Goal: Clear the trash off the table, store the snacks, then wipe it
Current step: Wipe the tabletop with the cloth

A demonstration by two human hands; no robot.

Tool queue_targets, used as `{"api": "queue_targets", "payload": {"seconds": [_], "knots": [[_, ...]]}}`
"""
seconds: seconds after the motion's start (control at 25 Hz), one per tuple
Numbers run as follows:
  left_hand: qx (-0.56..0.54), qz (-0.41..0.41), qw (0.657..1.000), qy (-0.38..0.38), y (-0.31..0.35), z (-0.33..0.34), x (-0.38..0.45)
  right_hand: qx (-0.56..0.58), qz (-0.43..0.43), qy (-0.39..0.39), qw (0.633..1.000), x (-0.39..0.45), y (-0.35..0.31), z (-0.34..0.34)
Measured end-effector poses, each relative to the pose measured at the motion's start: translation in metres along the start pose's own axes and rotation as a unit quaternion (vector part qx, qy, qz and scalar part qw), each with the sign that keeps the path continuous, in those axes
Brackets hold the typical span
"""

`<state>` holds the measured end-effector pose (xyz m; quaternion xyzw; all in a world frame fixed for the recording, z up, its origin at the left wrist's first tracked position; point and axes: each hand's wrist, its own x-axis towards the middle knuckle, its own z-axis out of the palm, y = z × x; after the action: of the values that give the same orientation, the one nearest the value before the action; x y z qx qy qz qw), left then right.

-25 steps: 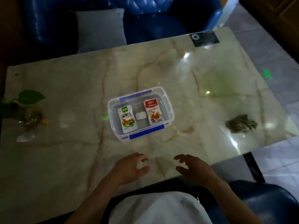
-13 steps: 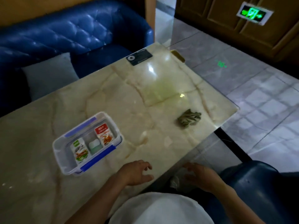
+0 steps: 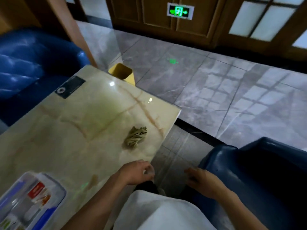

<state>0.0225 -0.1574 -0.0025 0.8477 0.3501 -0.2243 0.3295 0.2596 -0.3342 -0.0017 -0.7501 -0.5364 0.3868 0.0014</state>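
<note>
Both hands hang empty at the tabletop [image 3: 69, 130] edge, left hand [image 3: 135, 173] and right hand [image 3: 201, 181] each with a loosely curled grip; a crumpled rag [image 3: 135, 137] lies nearby.

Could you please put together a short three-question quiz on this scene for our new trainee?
1. True or false: the crumpled cloth lies on the table, apart from both hands.
2. Where does the yellow bin stand? A) on the table; B) on the floor past the table's far corner; C) on the blue sofa.
3. Fill in: the snack packets sit inside the clear plastic ____ with blue clips.

Key
1. True: the left hand is at the table's near edge and the right hand is off the table, over the floor; neither touches the cloth.
2. B.
3. Box.
</note>
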Motion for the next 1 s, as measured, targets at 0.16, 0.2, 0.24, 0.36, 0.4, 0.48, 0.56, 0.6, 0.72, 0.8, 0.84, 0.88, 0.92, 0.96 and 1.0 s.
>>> {"api": "queue_targets", "payload": {"seconds": [0.16,0.2,0.24,0.36,0.4,0.48,0.56,0.6,0.72,0.8,0.84,0.88,0.92,0.96,1.0], "knots": [[0.006,0.033,0.999,-0.011,0.031,-0.018,0.048,0.034,0.054,0.035,0.997,0.001,0.037,-0.016],[0.007,0.039,0.999,-0.013,0.038,-0.023,0.06,0.043,0.064,0.039,0.996,0.004,0.044,-0.021],[0.006,0.043,0.999,-0.018,0.044,-0.028,0.071,0.052,0.074,0.042,0.995,0.007,0.05,-0.026],[0.006,0.064,0.997,-0.042,0.063,-0.045,0.114,0.074,0.105,0.05,0.991,0.025,0.071,-0.046],[0.006,0.072,0.996,-0.048,0.071,-0.051,0.129,0.076,0.111,0.052,0.989,0.031,0.078,-0.056],[0.004,0.083,0.995,-0.057,0.087,-0.065,0.162,0.081,0.127,0.054,0.987,0.044,0.092,-0.076],[0.001,0.094,0.994,-0.064,0.102,-0.076,0.192,0.087,0.143,0.055,0.984,0.053,0.105,-0.097],[0.001,0.099,0.993,-0.069,0.109,-0.082,0.206,0.092,0.151,0.06,0.982,0.058,0.111,-0.109],[0.001,0.104,0.99,-0.092,0.125,-0.097,0.246,0.107,0.175,0.083,0.975,0.074,0.13,-0.143],[-0.006,0.103,0.989,-0.103,0.135,-0.109,0.269,0.111,0.183,0.098,0.972,0.083,0.141,-0.163],[-0.01,0.103,0.989,-0.106,0.139,-0.116,0.278,0.114,0.187,0.101,0.97,0.087,0.143,-0.172],[-0.014,0.101,0.989,-0.11,0.143,-0.124,0.288,0.12,0.192,0.105,0.968,0.092,0.146,-0.181],[-0.016,0.097,0.989,-0.114,0.147,-0.131,0.297,0.126,0.196,0.109,0.966,0.096,0.15,-0.188],[-0.015,0.096,0.989,-0.116,0.151,-0.138,0.306,0.13,0.198,0.114,0.965,0.101,0.154,-0.195],[-0.012,0.097,0.988,-0.116,0.154,-0.145,0.315,0.137,0.2,0.119,0.963,0.106,0.158,-0.203]]}}
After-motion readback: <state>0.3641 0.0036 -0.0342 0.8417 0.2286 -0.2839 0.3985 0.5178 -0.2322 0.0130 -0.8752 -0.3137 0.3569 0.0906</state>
